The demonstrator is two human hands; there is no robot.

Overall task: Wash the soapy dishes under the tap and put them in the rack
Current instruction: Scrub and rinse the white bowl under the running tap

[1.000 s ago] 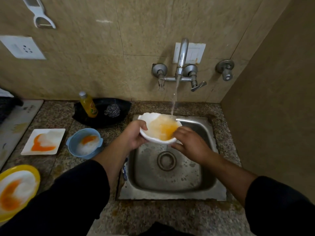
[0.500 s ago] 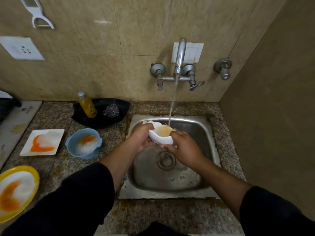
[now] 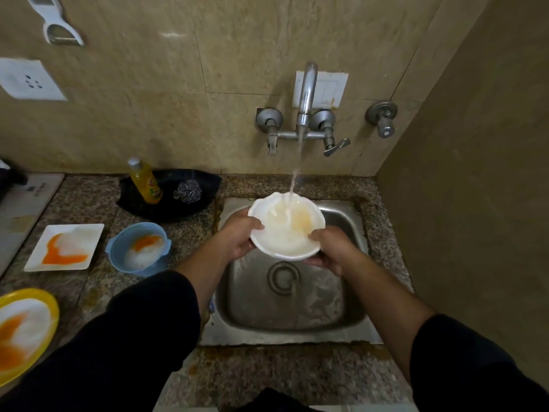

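Observation:
A white scalloped bowl [image 3: 286,226] is held over the steel sink [image 3: 350,316], its inside facing me, with a faint orange smear left in it. Water from the wall tap [image 3: 306,96] runs straight into the bowl. My left hand [image 3: 237,236] grips the bowl's left rim, thumb on the edge. My right hand [image 3: 329,248] holds the lower right rim, fingers curled under it. On the counter to the left wait a soapy blue bowl [image 3: 139,248], a white square plate [image 3: 65,246] and a yellow plate [image 3: 26,328], all with orange stains and foam.
A black tray [image 3: 208,185] behind the blue bowl carries a yellow soap bottle [image 3: 145,181] and a steel scrubber [image 3: 188,190]. A brown wall closes in the right side. A second valve [image 3: 383,117] sticks out right of the tap. No rack is in sight.
The bowl was tipped away to pour out its orange water half a second ago; now it faces me again under the stream, much paler inside. Both hands stayed on its rim.

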